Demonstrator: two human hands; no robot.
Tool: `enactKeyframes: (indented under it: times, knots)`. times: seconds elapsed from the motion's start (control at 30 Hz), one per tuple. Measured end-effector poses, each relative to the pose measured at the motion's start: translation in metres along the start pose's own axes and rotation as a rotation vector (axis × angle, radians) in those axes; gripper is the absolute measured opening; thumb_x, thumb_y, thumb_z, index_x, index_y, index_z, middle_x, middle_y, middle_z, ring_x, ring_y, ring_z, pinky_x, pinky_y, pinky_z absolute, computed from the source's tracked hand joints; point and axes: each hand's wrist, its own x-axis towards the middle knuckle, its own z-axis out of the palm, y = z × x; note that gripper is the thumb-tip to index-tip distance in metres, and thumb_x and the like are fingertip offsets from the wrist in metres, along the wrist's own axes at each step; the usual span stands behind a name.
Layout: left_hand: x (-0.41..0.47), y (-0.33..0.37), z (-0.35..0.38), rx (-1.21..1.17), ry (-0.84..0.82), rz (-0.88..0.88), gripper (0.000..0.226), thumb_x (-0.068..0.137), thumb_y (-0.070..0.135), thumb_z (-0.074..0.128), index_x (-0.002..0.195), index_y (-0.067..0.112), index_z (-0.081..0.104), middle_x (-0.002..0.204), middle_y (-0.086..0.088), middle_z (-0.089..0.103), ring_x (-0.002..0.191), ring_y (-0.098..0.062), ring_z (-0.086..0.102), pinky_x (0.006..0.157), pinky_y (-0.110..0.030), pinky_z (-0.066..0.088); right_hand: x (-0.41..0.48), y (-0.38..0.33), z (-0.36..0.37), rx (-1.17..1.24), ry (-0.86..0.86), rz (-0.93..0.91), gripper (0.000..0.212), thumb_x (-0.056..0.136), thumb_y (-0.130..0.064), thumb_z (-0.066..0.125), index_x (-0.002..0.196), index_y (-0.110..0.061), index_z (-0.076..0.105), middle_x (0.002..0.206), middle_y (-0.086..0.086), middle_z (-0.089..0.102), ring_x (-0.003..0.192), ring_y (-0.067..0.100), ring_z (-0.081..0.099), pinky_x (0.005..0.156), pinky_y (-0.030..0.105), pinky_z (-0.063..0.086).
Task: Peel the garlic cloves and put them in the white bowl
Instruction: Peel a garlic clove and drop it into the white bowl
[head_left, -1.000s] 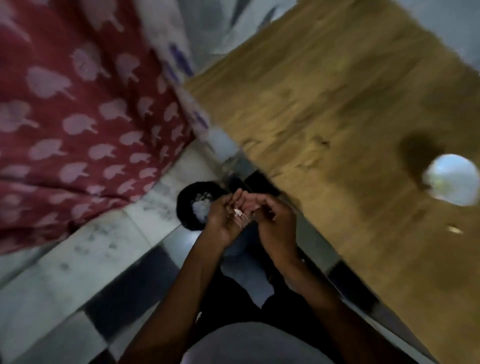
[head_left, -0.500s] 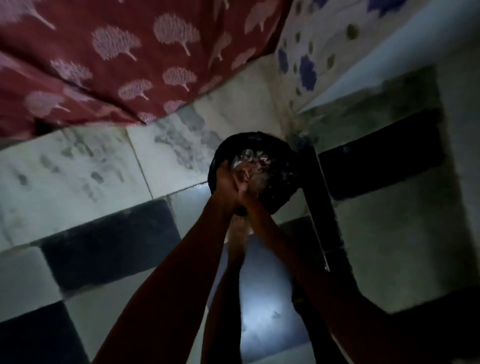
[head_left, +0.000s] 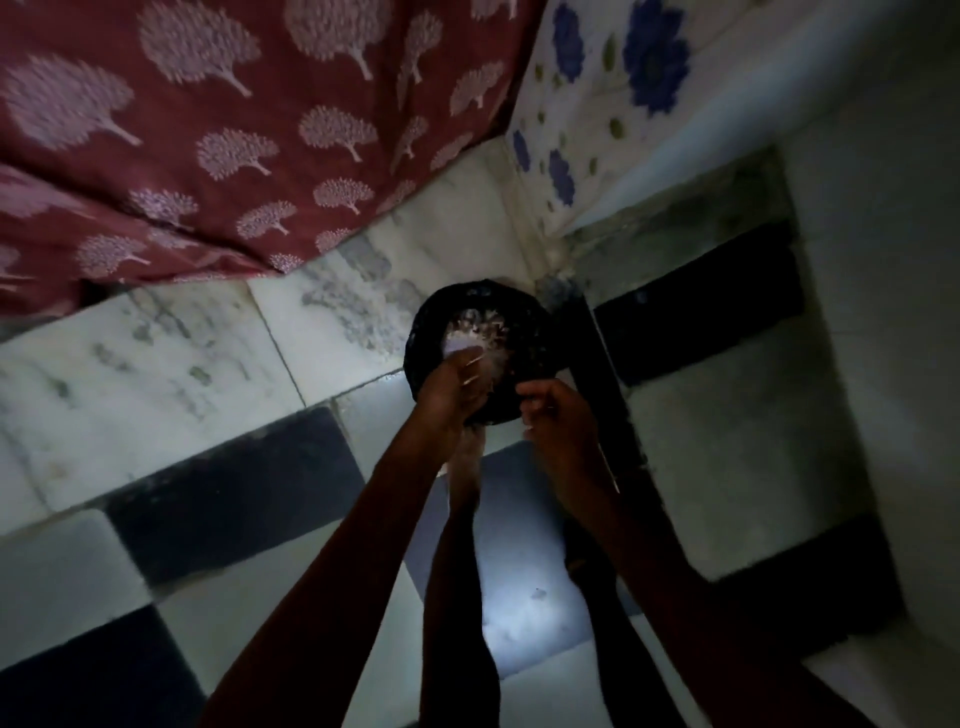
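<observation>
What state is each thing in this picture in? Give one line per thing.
Black bin: open-topped, on the floor, pale peel scraps inside.
Left hand: over the bin; grip unclear.
Right hand: fingers curled, at the bin's near rim; contents hidden.
Red cloth: draped, creased, reaching the floor.

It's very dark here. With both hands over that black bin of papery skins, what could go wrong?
1. The left hand hovers near the rim of the black bin, so skins could land on the floor tiles.
2. In this dim light a good clove could slip in among the garlic skins unnoticed; what the right hand holds is unclear.
</observation>
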Motion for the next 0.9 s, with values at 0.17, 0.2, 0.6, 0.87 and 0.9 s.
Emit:
enactKeyframes:
  times: [0.17, 0.2, 0.6, 0.87, 0.9]
  knots:
    - [-0.176, 0.001, 0.045, 0.14, -0.104, 0.145, 0.03, 0.103, 0.018, 0.038, 0.125, 0.008, 0.055, 0.111, -0.009, 0.065, 0.089, -0.013, 0.064, 0.074, -0.02, 0.052, -0.146, -0.078, -0.072, 0.253, 0.008, -0.094, 0.022, 0.08, -0.021, 0.056, 0.094, -0.034, 0.067, 0.092, -0.017, 0.071, 0.085, 0.001, 0.065, 0.072, 0.019, 0.048]
    - [-0.205, -0.001, 0.053, 0.176, -0.131, 0.161, 0.029, 0.103, 0.019, 0.038, 0.123, 0.008, 0.056, 0.108, -0.009, 0.066, 0.09, -0.013, 0.064, 0.077, -0.022, 0.051, -0.171, -0.089, -0.088, 0.288, 0.019, -0.124, 0.02, 0.081, -0.027, 0.057, 0.097, -0.034, 0.068, 0.093, -0.015, 0.072, 0.087, 0.001, 0.066, 0.073, 0.019, 0.049]
    - [-0.431, -0.158, 0.234, 0.799, -0.502, 0.351, 0.022, 0.098, 0.002, 0.049, 0.096, 0.014, 0.067, 0.075, 0.003, 0.071, 0.064, -0.006, 0.064, 0.058, -0.015, 0.049, -0.398, -0.023, -0.38, 0.595, 0.464, -0.21, 0.015, 0.096, -0.011, 0.062, 0.1, -0.019, 0.073, 0.088, 0.004, 0.074, 0.078, 0.014, 0.066, 0.068, 0.027, 0.053]
    - [-0.442, -0.336, 0.365, 1.227, -0.67, 0.622, 0.015, 0.088, 0.002, 0.062, 0.098, 0.009, 0.07, 0.086, -0.002, 0.07, 0.077, -0.012, 0.064, 0.068, -0.023, 0.052, -0.449, 0.118, -0.509, 0.763, 0.756, -0.144, 0.016, 0.095, -0.007, 0.059, 0.101, -0.012, 0.073, 0.084, 0.003, 0.073, 0.073, 0.012, 0.064, 0.066, 0.029, 0.051]
    - [-0.435, -0.35, 0.377, 1.294, -0.651, 0.692, 0.016, 0.087, 0.005, 0.063, 0.098, 0.013, 0.071, 0.09, 0.001, 0.072, 0.083, -0.012, 0.065, 0.076, -0.027, 0.053, -0.447, 0.13, -0.518, 0.765, 0.776, -0.131, 0.016, 0.094, -0.007, 0.06, 0.1, -0.012, 0.073, 0.085, 0.003, 0.073, 0.073, 0.012, 0.065, 0.066, 0.03, 0.051]
